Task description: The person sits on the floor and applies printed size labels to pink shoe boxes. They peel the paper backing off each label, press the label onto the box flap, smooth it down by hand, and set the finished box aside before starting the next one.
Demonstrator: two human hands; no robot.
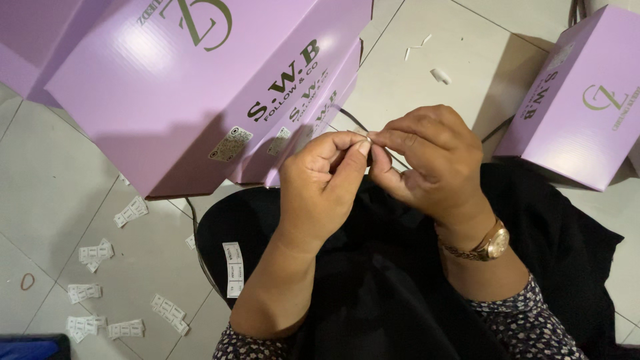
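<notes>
Pinching a tiny white sticker [368, 136] at frame centre, the left hand [320, 187] and right hand [427, 160] both keep fingertips clamped on it, below purple boxes [193, 80].

one view only, from a camera worn on the head, looking steeply down over the person's lap to the tiled floor [427, 73]. it sits close: the left hand [320, 187] and right hand [433, 163] fill the middle of the frame. forearms enter from the bottom edge. lilac boxes [173, 87] crowd the top, cut off by the frame's edges.
</notes>
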